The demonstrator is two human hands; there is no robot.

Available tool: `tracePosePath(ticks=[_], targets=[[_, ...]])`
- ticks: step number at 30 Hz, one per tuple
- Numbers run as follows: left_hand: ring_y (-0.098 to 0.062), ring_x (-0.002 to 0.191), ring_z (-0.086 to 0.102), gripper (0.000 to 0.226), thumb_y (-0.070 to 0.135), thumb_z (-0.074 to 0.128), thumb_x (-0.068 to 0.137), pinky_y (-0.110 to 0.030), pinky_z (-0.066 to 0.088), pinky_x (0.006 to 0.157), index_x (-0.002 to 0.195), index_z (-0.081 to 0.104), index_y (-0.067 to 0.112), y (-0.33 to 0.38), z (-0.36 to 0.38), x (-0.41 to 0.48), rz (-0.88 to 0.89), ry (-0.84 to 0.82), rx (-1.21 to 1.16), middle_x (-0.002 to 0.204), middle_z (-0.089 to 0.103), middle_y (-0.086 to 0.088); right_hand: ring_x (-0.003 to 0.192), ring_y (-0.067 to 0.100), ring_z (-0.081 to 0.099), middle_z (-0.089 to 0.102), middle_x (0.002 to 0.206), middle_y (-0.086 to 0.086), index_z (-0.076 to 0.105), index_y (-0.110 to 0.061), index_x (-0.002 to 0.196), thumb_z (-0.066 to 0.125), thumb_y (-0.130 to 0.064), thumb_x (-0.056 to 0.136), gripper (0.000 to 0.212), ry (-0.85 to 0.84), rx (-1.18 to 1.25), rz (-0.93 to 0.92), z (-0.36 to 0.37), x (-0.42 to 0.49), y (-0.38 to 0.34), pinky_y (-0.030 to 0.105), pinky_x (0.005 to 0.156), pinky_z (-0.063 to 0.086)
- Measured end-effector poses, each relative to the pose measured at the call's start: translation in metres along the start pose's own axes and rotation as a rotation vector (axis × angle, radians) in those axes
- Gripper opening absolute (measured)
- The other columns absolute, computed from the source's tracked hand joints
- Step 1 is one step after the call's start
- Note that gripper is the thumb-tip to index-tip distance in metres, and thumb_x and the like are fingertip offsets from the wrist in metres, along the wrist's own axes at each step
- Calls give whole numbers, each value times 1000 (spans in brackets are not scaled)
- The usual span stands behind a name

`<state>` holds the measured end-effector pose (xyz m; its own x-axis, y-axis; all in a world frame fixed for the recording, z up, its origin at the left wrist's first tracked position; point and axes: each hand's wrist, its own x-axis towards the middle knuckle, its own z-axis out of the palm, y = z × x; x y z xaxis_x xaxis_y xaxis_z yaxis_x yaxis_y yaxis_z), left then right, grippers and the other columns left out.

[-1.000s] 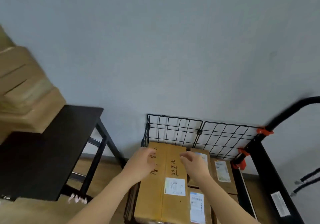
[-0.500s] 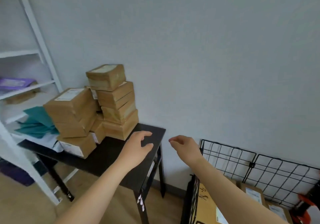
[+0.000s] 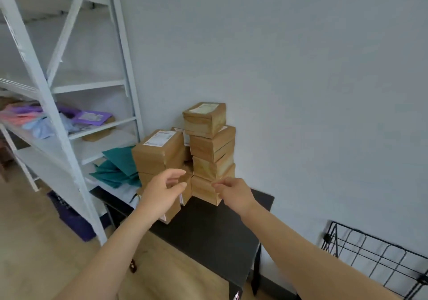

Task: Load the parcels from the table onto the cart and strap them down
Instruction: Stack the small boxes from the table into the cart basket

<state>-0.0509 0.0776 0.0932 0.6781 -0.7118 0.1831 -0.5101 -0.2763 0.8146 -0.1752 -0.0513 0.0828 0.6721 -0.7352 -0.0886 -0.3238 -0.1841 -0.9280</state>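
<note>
The brown cardboard parcels (image 3: pixel 212 144) stand in 2 stacks at the far end of the black table (image 3: pixel 208 232), close against the grey wall (image 3: pixel 301 68). The right stack is the taller, and the top box (image 3: pixel 205 119) of it bears a white label. Both hands reach towards the lower boxes. The left hand (image 3: pixel 162 190) is in front of the left stack, its grip spread, thumb and fingers apart, holding nothing. The right hand (image 3: pixel 234 194) is at the bottom box of the right stack, its grip loosely spread and empty; I cannot tell whether the fingertips touch the cardboard. Teal bags (image 3: pixel 118 167) lie on the table's left end beside a white shelf rack (image 3: pixel 58 114). The cart's black wire panel (image 3: pixel 375 260) shows at the lower right.
</note>
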Motion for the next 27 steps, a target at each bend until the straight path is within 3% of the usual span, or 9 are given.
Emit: tracePosePath(ticks=[2, 9, 13, 17, 23, 27], targets=[[-4, 110, 49, 31, 16, 58, 91, -22, 36, 93, 121, 57, 25, -14, -17, 17, -12, 25, 12, 117, 55, 12, 95, 9, 53, 56, 93, -12, 63, -23, 101, 52, -24, 95, 12, -30, 23, -1, 21, 23, -6, 23, 84, 41], [-12, 119, 50, 38, 16, 61, 89, -28, 36, 98, 126, 53, 24, -64, -61, 107, -95, 116, 22, 125, 54, 6, 101, 12, 55, 60, 106, -6, 63, -20, 115, 51, -26, 96, 23, -66, 90, 25, 84, 125, -25, 26, 88, 43], [-14, 124, 45, 50, 20, 62, 89, -33, 34, 103, 135, 43, 22, -87, -81, 162, -143, 149, 16, 136, 48, 2, 120, 17, 50, 54, 131, -1, 53, -18, 131, 52, -35, 94, 40, -53, 132, 88, 111, 179, -35, 29, 97, 39], [-18, 128, 42, 54, 25, 62, 90, -32, 33, 102, 139, 40, 21, -116, -87, 203, -217, 159, -52, 141, 43, -2, 132, 21, 41, 43, 143, -1, 37, -21, 142, 52, -48, 91, 60, -48, 174, 189, 130, 216, -37, 34, 106, 34], [-20, 129, 40, 57, 39, 59, 89, -32, 33, 98, 140, 39, 23, -147, -89, 245, -392, 51, -287, 141, 42, -1, 134, 25, 38, 38, 147, 2, 30, -23, 146, 50, -59, 87, 72, -50, 256, 310, 141, 238, -34, 37, 109, 30], [-20, 114, 53, 58, 45, 58, 88, -37, 43, 99, 138, 44, 20, -162, -89, 264, -522, -115, -462, 128, 55, -2, 131, 26, 41, 43, 143, 3, 34, -28, 144, 50, -67, 81, 76, -57, 310, 409, 151, 244, -34, 41, 109, 30]])
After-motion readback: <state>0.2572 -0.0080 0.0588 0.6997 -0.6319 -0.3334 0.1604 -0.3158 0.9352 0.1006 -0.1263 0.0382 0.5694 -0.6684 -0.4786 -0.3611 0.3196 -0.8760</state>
